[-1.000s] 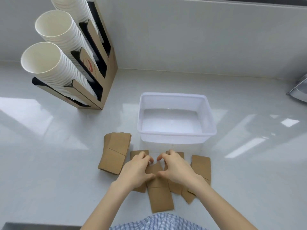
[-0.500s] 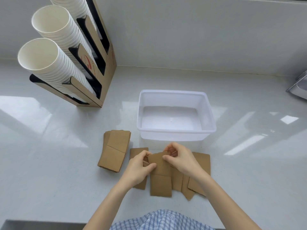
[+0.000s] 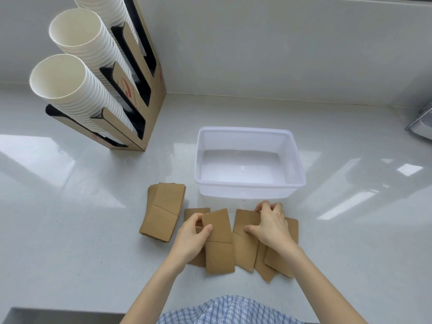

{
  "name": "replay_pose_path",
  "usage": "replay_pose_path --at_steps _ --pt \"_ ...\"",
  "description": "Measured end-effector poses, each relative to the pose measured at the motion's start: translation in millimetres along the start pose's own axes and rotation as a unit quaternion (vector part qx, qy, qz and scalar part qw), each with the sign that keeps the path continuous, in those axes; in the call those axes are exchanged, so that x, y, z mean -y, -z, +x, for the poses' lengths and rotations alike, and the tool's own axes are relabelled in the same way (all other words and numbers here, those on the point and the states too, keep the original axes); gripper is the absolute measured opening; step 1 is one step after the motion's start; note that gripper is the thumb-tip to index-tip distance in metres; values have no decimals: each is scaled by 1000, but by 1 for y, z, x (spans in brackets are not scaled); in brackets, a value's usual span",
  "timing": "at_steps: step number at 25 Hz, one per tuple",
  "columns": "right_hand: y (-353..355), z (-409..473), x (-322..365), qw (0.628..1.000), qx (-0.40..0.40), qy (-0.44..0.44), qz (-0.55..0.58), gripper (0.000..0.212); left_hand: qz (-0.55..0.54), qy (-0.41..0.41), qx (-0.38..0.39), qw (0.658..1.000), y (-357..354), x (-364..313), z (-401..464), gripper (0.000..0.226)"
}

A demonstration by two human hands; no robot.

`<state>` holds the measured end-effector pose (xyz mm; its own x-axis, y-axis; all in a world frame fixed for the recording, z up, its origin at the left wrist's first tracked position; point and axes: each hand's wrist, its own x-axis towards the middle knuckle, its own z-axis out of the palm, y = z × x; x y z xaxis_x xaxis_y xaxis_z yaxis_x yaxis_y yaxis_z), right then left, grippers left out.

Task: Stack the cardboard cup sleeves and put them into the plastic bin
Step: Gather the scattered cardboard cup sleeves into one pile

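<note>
Nearest the body, the hands have been drawn apart from their shared grip of a second ago: one sleeve (image 3: 218,239) is now pinched in the left hand (image 3: 194,237) alone, while the right hand (image 3: 268,226) is pressed, fingers curled, on the loose sleeves (image 3: 245,244) fanned on the desk (image 3: 70,230), apparently closing on the next one. Just left of these, the finished stack (image 3: 163,212) is left untouched. Beyond, the plastic bin (image 3: 297,157) is seen empty, as before. Gathering is judged to be under way, one sleeve at a time; nothing has been binned yet. Farthest left, the cup rack (image 3: 154,94) is passed over.
</note>
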<state>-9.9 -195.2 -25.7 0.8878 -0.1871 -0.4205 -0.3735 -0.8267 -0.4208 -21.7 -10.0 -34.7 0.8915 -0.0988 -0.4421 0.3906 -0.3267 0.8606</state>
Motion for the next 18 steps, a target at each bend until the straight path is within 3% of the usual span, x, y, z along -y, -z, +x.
replay_pose_path --at_steps 3,6,11,18 --pt "4 0 -3 995 8 22 92 37 -16 3 -4 1000 0 0 -1 11" --pt "11 -3 -8 968 8 32 248 16 -26 2 -3 1000 1 -3 -3 13" --pt "32 -8 -13 911 -24 -7 412 21 -41 -10 -1 999 1 -10 -4 16" --pt "11 -18 13 899 55 52 431 14 -97 9 25 995 -8 -16 -6 20"
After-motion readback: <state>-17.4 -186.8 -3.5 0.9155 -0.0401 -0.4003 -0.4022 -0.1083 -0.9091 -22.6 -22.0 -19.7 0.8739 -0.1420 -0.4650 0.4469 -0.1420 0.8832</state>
